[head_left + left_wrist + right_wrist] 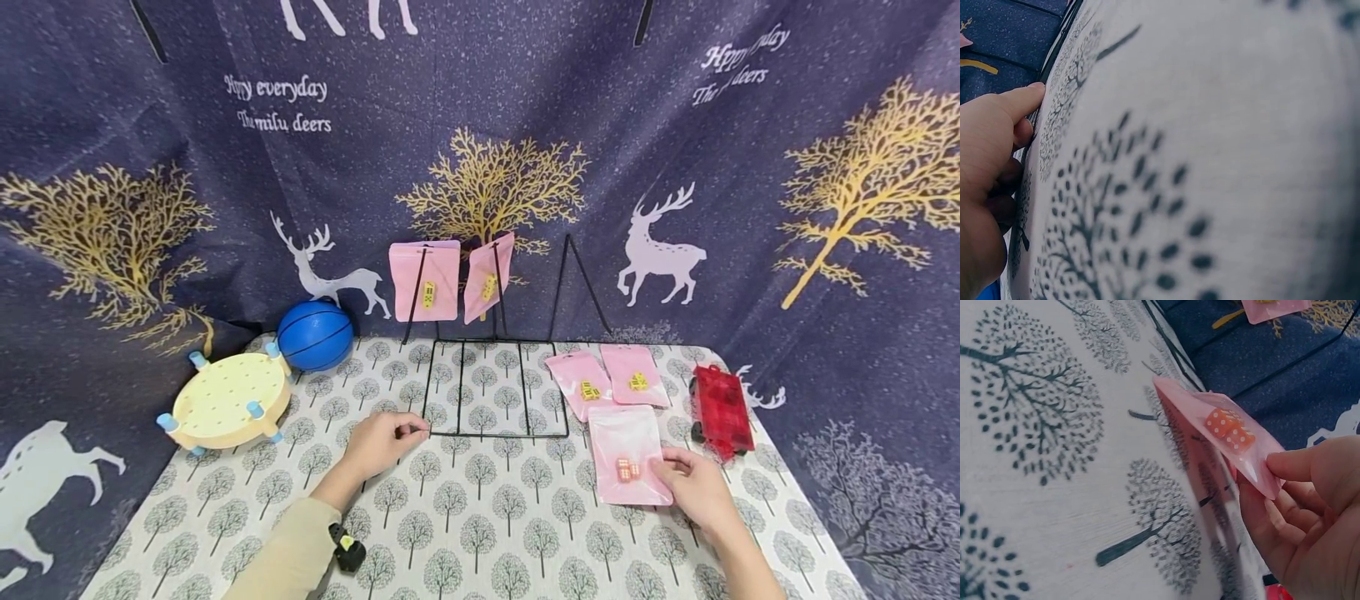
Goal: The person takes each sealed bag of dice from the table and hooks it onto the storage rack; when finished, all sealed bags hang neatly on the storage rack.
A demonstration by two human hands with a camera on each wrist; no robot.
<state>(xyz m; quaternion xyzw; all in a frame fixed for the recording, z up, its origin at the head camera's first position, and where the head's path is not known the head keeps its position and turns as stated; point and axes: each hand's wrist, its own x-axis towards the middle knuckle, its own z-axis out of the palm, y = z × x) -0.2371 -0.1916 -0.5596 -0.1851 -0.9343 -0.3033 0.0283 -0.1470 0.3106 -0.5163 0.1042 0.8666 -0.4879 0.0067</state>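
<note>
My right hand (699, 485) pinches the right edge of a pink zip pouch (621, 429) between thumb and fingers. Orange dice (1230, 429) show through its clear front, and the pouch is tilted up off the cloth in the right wrist view. My left hand (384, 443) holds the near left corner of a black wire display rack (495, 436) with its fingertips. From the rack's upright hooks hang two pink pouches, a left one (403, 287) and a right one (477, 296), both with yellow dice. The rack's right hook (585, 275) carries nothing.
Two more pink pouches with yellow dice, one (573, 371) overlapping the other (622, 364), lie right of the rack. A red toy cart (723, 408) stands far right. At left are a blue ball (315, 336) and a yellow pegged board (232, 392).
</note>
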